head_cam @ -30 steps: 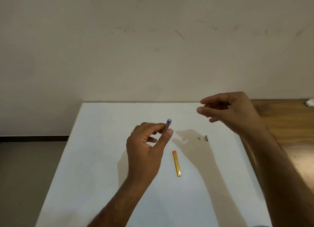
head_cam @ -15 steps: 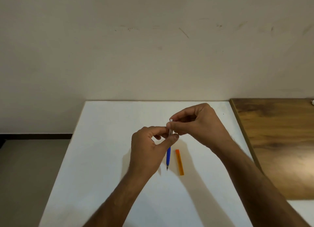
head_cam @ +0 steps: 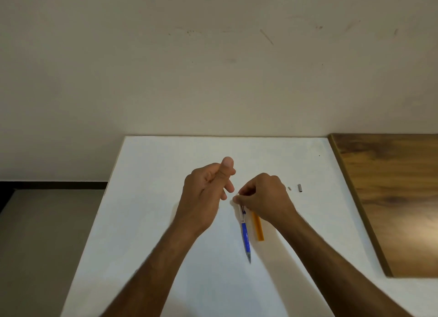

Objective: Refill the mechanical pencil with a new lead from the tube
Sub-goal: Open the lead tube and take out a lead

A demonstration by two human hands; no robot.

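Note:
The blue mechanical pencil points tip-down toward me above the white table. My right hand pinches its clear upper end between thumb and fingers. My left hand hovers just left of it, fingers loosely curled and thumb up, holding nothing. The orange lead tube lies flat on the table right beside the pencil, its far end hidden under my right hand. A small grey cap and a tinier piece lie on the table to the right of my right hand.
A wooden surface adjoins the white table on the right. A plain wall rises behind the table's far edge. Grey floor lies off the table's left side.
My left hand has let go of the pencil and drawn left. My right hand now holds the pencil alone by its top end, lower and nearer the table.

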